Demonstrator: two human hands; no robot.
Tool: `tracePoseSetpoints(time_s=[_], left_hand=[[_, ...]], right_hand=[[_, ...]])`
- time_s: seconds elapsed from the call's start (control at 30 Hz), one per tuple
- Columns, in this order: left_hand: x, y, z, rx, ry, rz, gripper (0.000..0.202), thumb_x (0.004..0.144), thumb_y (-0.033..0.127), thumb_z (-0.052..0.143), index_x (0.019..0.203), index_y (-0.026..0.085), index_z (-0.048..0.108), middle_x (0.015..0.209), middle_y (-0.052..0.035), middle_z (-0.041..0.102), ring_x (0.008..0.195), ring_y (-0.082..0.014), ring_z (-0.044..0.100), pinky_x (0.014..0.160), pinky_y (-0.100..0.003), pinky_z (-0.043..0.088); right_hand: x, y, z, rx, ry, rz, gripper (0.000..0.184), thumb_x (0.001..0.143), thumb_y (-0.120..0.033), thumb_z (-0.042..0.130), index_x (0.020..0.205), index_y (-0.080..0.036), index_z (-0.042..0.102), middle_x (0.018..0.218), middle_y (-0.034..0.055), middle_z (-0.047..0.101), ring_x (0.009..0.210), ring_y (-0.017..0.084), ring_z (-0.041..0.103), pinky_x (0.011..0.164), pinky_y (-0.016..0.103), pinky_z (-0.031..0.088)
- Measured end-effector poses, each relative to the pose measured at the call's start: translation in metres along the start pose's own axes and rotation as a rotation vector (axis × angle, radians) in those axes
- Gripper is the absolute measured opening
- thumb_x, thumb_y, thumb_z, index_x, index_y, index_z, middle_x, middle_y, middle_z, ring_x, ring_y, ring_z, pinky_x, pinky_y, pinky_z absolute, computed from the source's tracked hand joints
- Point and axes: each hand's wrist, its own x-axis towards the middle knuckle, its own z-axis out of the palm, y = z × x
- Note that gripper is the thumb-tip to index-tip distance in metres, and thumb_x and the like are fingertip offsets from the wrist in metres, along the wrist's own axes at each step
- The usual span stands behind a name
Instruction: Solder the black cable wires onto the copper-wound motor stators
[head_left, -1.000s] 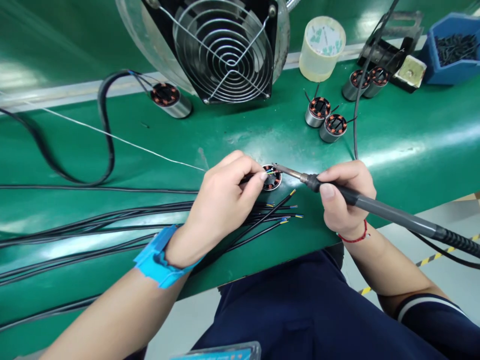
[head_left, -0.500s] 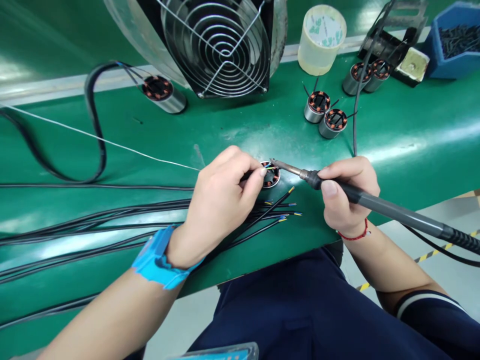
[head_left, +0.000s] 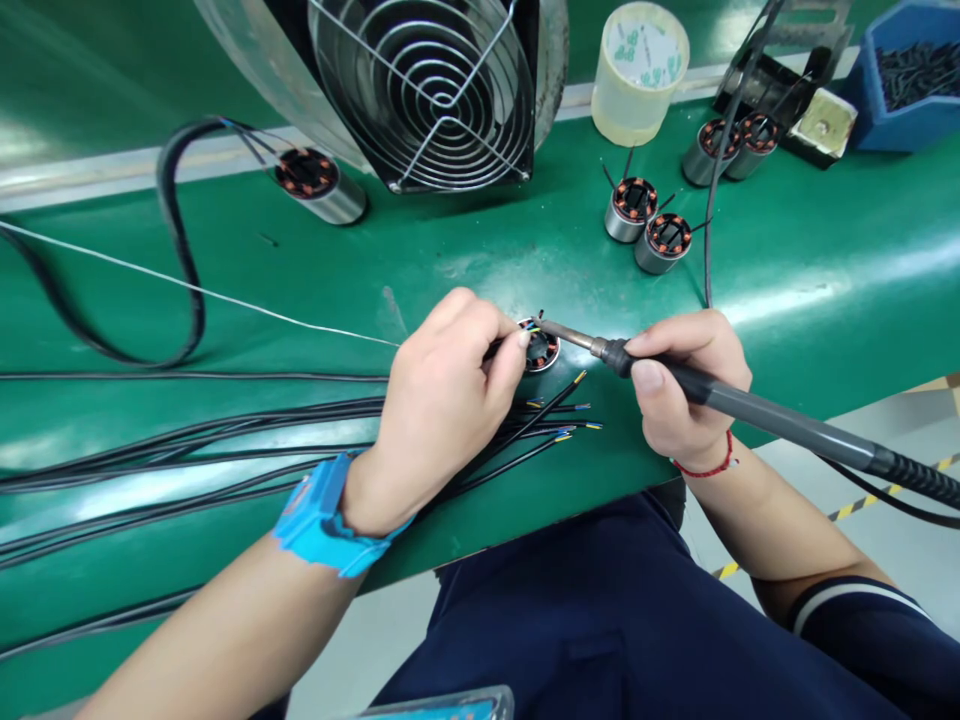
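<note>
My left hand [head_left: 457,390] is closed in a pinch on a black cable, whose thin coloured wire ends [head_left: 533,328] stick out past the thumb. Beneath those ends stands a motor stator [head_left: 543,352], a metal ring with copper windings, partly hidden by the fingers. My right hand [head_left: 690,385] grips a soldering iron [head_left: 780,412] like a pen; its tip is at the wire ends over the stator's rim. Whether tip and wires touch, I cannot tell. A thin pale solder wire [head_left: 300,322] runs from the left to behind my left hand.
Several black cables [head_left: 225,425] with stripped ends lie left of and under my left hand. A fan [head_left: 446,100] stands at the back. More stators [head_left: 664,243], a tape roll [head_left: 639,75], an iron stand with a sponge [head_left: 825,125] and a blue bin [head_left: 907,90] are at the back right.
The soldering iron and my right hand have shifted slightly left, bringing the tip closer to the wire ends. My left hand keeps its pinch. The whole view has shifted slightly.
</note>
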Motion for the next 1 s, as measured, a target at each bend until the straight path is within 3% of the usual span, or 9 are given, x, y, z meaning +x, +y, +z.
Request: tracePoseSetpoints(time_s=[0.37, 0.47, 0.53, 0.6, 0.67, 0.77, 0.87, 1.0], left_hand=[[0.0, -0.003, 0.001, 0.004, 0.028, 0.044, 0.021, 0.094, 0.019, 0.05, 0.074, 0.027, 0.05, 0.074, -0.0028, 0.055, 0.073, -0.0192, 0.057, 0.066, -0.037, 0.048], [0.0, -0.004, 0.002, -0.009, 0.039, 0.061, 0.02, 0.094, 0.02, 0.051, 0.074, 0.027, 0.05, 0.074, -0.0025, 0.055, 0.073, -0.0193, 0.056, 0.064, -0.037, 0.046], [0.0, -0.005, 0.002, -0.008, 0.046, 0.063, 0.021, 0.094, 0.019, 0.052, 0.075, 0.026, 0.05, 0.073, -0.002, 0.055, 0.073, -0.0189, 0.056, 0.064, -0.035, 0.045], [0.0, -0.005, 0.003, -0.008, 0.051, 0.069, 0.021, 0.094, 0.018, 0.052, 0.075, 0.026, 0.049, 0.073, -0.0017, 0.055, 0.073, -0.0186, 0.056, 0.065, -0.034, 0.044], [0.0, -0.005, 0.003, -0.015, 0.055, 0.079, 0.02, 0.093, 0.017, 0.052, 0.075, 0.025, 0.05, 0.073, -0.0015, 0.055, 0.073, -0.0185, 0.056, 0.065, -0.033, 0.044], [0.001, -0.007, 0.006, -0.033, 0.088, 0.098, 0.019, 0.091, 0.017, 0.055, 0.074, 0.024, 0.051, 0.072, -0.0008, 0.055, 0.072, -0.0182, 0.056, 0.065, -0.032, 0.044], [0.001, -0.009, 0.008, -0.044, 0.13, 0.109, 0.018, 0.089, 0.016, 0.056, 0.073, 0.023, 0.052, 0.071, -0.0001, 0.055, 0.07, -0.0175, 0.055, 0.065, -0.031, 0.043], [-0.001, -0.01, 0.01, -0.05, 0.144, 0.114, 0.019, 0.089, 0.015, 0.056, 0.072, 0.023, 0.052, 0.07, -0.0001, 0.054, 0.069, -0.0173, 0.055, 0.064, -0.031, 0.042]], right_hand=[[0.0, -0.001, 0.0, -0.033, 0.013, -0.031, 0.012, 0.097, -0.032, 0.058, 0.094, -0.022, 0.064, 0.08, -0.0031, 0.066, 0.054, 0.009, 0.056, 0.046, 0.022, 0.049], [-0.001, 0.004, 0.002, -0.012, 0.015, -0.007, 0.013, 0.097, -0.033, 0.061, 0.102, -0.022, 0.065, 0.089, -0.0018, 0.068, 0.067, 0.01, 0.066, 0.06, 0.022, 0.057], [-0.001, 0.008, 0.005, 0.046, -0.052, 0.087, 0.027, 0.097, -0.037, 0.063, 0.121, -0.025, 0.061, 0.11, 0.0016, 0.069, 0.082, 0.013, 0.072, 0.072, 0.025, 0.063], [0.0, 0.013, 0.008, 0.109, -0.157, 0.189, 0.042, 0.1, -0.042, 0.059, 0.138, -0.029, 0.05, 0.134, 0.0047, 0.062, 0.097, 0.016, 0.074, 0.082, 0.027, 0.064], [0.002, 0.016, 0.012, 0.114, -0.25, 0.243, 0.042, 0.102, -0.04, 0.053, 0.143, -0.031, 0.044, 0.144, 0.0052, 0.055, 0.108, 0.017, 0.072, 0.092, 0.029, 0.063], [0.003, 0.02, 0.018, 0.079, -0.393, 0.25, 0.039, 0.102, -0.029, 0.049, 0.14, -0.028, 0.043, 0.142, 0.0051, 0.056, 0.121, 0.019, 0.066, 0.102, 0.035, 0.058], [0.0, 0.023, 0.023, 0.112, -0.509, 0.249, 0.051, 0.096, -0.02, 0.052, 0.144, -0.026, 0.036, 0.143, 0.0074, 0.054, 0.13, 0.022, 0.059, 0.107, 0.04, 0.054], [-0.005, 0.024, 0.024, 0.122, -0.515, 0.284, 0.059, 0.089, -0.011, 0.05, 0.143, -0.025, 0.034, 0.135, 0.0074, 0.058, 0.126, 0.02, 0.061, 0.104, 0.037, 0.055]])
